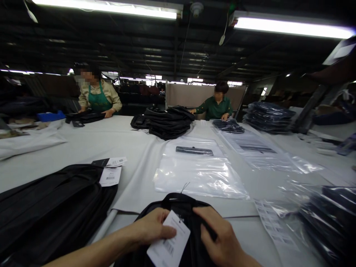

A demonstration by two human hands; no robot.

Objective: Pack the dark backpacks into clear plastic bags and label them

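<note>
A black backpack [178, 200] lies in front of me at the near table edge, its top handle pointing away; its lower part runs out of view. My left hand [155, 228] pinches a white hang tag [170, 241] with a barcode between thumb and fingers, over the front of the bag. On the bag's right upper side rests my right hand [219, 233], its fingers curled on the black fabric near the top. A thin dark cord stands up beyond the handle.
Black bags with tags [61, 200] lie at left. Clear plastic bags [200, 174] are spread ahead, and a sheet of labels [275, 226] lies right, beside plastic-wrapped bags [330, 218]. Farther off are a black bag stack [169, 122], a wrapped stack [267, 116] and two people working.
</note>
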